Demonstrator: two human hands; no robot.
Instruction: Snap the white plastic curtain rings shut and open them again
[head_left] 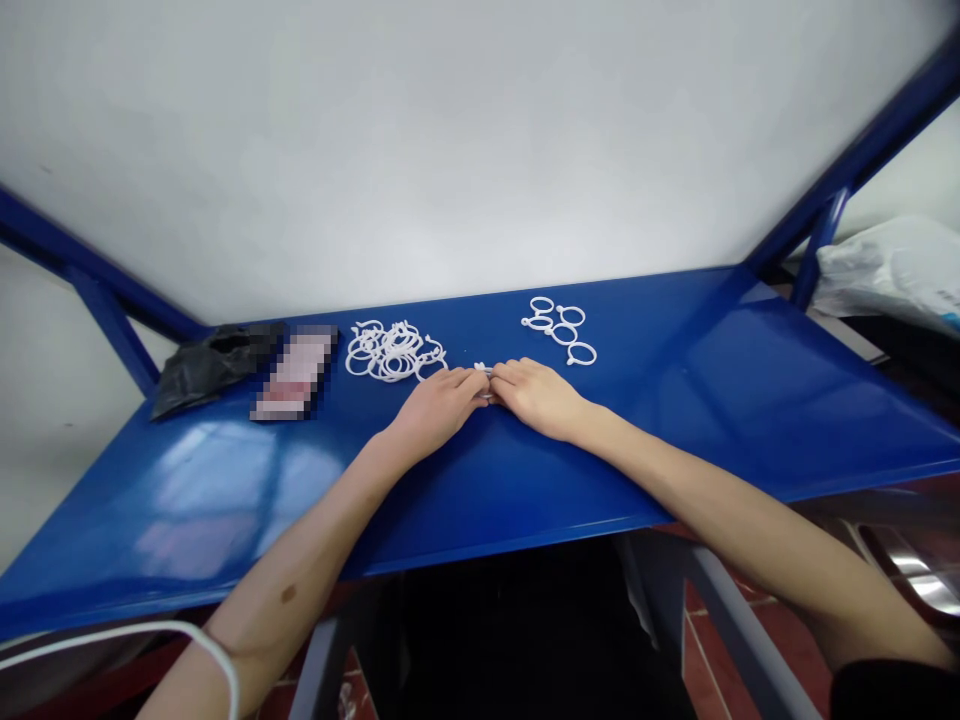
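Observation:
My left hand and my right hand meet at the middle of a blue metal shelf. Their fingertips pinch together on a small white plastic ring, mostly hidden between them. A tangled heap of white rings lies just left of my left hand. A smaller group of several rings lies flat behind my right hand, spread apart from one another.
A crumpled black plastic bag and a blurred pinkish packet lie at the shelf's left. A white wall stands behind. A white bag sits beyond the blue frame post at right. A white cable crosses my left forearm.

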